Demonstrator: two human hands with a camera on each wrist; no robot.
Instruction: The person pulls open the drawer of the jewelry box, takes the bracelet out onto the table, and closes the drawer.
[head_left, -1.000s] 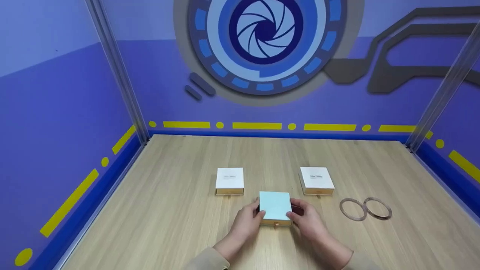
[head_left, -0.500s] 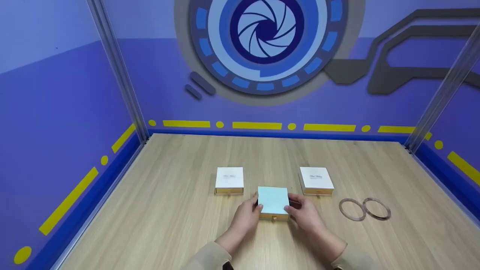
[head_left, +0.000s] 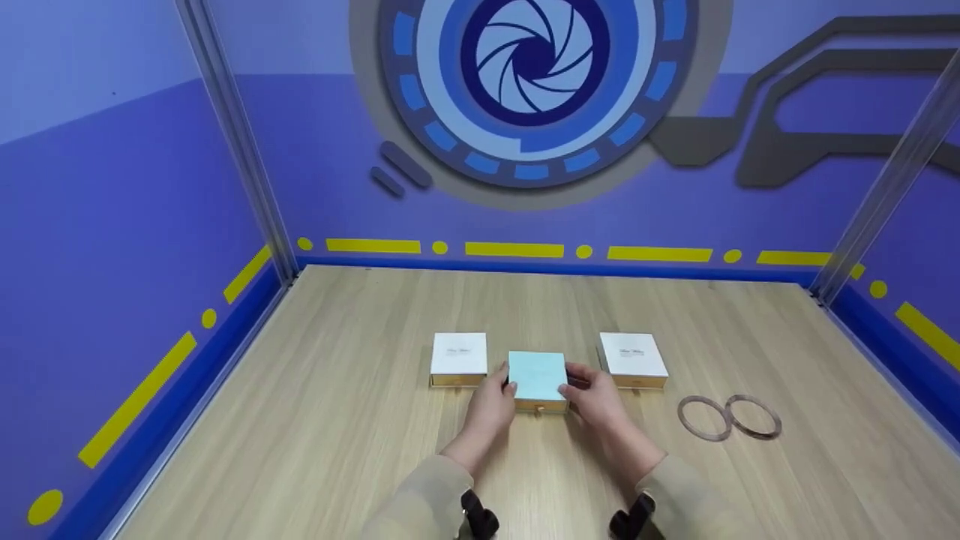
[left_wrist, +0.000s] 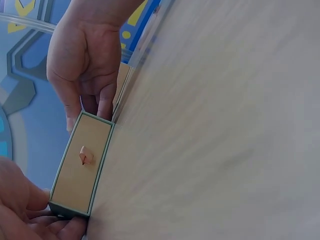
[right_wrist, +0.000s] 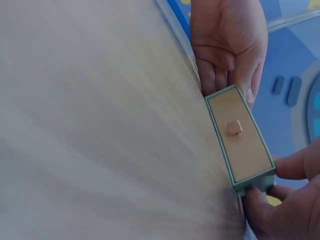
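A pale mint-green drawer-style gift box (head_left: 537,375) is held between both hands, close to the tabletop. Its tan drawer front (left_wrist: 82,165), with a small ribbon pull tab (right_wrist: 234,128), faces the person, and the drawer is closed. My left hand (head_left: 491,405) grips the box's left side, thumb near the top front edge. On the opposite side my right hand (head_left: 598,397) grips it the same way. A white box (head_left: 459,354) with a tan front stands just behind and left of the held box; another white box (head_left: 632,356) stands behind and right.
Two thin ring-shaped bangles (head_left: 705,418) lie touching each other on the wooden table (head_left: 337,420), right of the right hand. Blue printed panels (head_left: 300,172) with metal corner posts (head_left: 240,142) enclose the table at the back and sides.
Both hands have carried the mint-green box forward and slightly left, to near the gap between the two white boxes. The white boxes and bangles have stayed put.
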